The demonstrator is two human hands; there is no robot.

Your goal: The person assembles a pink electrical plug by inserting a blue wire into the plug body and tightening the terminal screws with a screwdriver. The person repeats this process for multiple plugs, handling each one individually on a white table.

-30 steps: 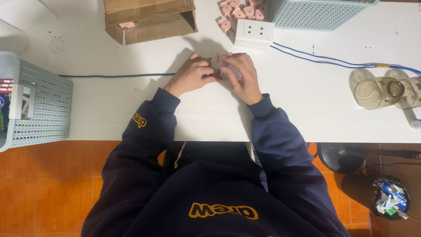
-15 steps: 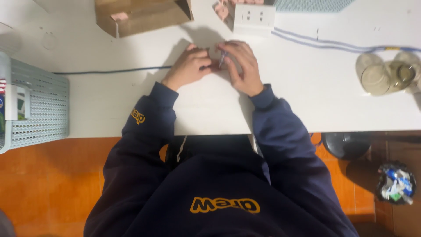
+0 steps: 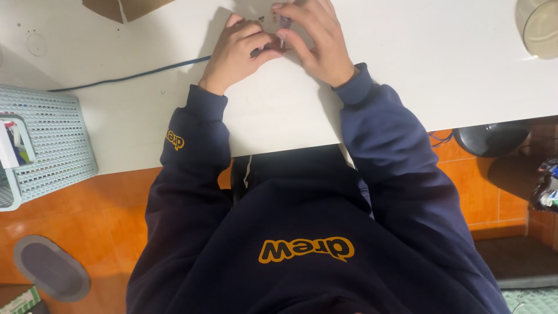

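A small dark part is pinched between both grips — left hand and right hand clamped on it, meeting above the bench.

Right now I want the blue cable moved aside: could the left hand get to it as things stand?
Probably yes. The blue cable lies bare on the white table beside the left hand, nothing between, though both hands are busy with a small part.

Brown cardboard box — table's far edge.
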